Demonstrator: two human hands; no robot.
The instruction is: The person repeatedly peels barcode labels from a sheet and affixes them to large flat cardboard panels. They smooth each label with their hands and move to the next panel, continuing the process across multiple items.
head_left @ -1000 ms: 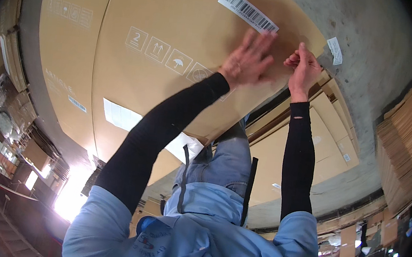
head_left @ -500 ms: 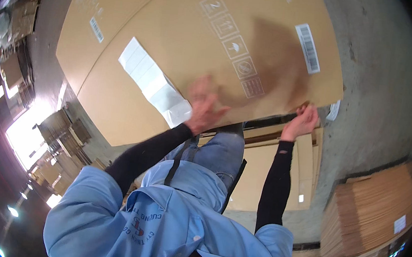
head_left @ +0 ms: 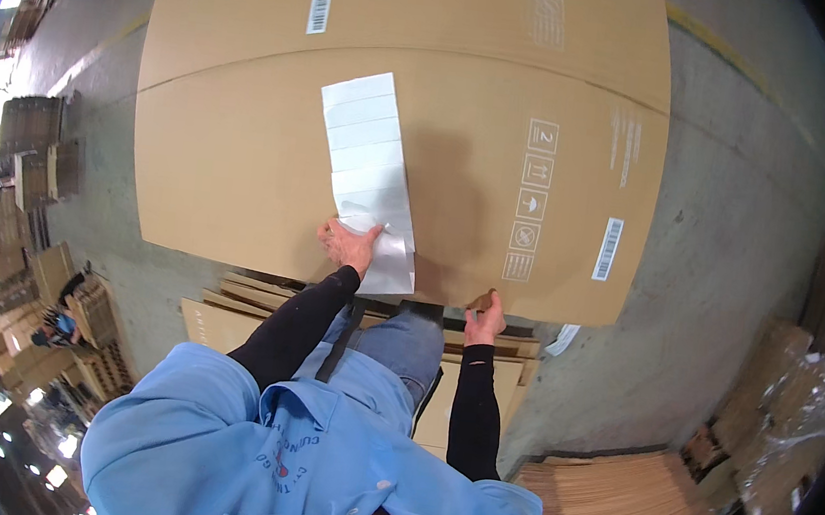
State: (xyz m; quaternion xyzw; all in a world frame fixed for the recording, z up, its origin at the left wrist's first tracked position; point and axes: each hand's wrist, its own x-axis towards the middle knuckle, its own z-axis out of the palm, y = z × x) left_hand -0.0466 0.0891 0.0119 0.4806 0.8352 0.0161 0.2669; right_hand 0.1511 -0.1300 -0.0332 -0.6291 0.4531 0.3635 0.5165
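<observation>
White label sheet (head_left: 367, 162) lies on the near half of a large brown cardboard panel (head_left: 232, 158), a little left of its middle, running from near the crease (head_left: 404, 48) to the panel's near edge and leaning slightly, its far end farther to the left. Cross lines divide its far part into strips, while its near part looks glossy and a bit bent. The left hand (head_left: 349, 244) rests on the left side of the sheet's near part, thumb and fingers moderately apart, the thumb over the white surface and the fingers toward its left edge; I cannot tell whether it pinches the sheet or only presses on it. The right hand (head_left: 486, 321) is at the panel's near edge, to the right of the sheet and apart from it, with thumb and fingers in a narrow curl; whether they grip the edge or something small cannot be made out. On the panel, a row of printed symbols (head_left: 531, 200) stands right of the sheet, with a barcode label (head_left: 608, 249) farther right. Flattened cartons (head_left: 496, 367) lie on the near side, below the panel's edge, and a stack of brown cardboard (head_left: 607, 509) sits at the near right on the grey floor (head_left: 708, 218).
</observation>
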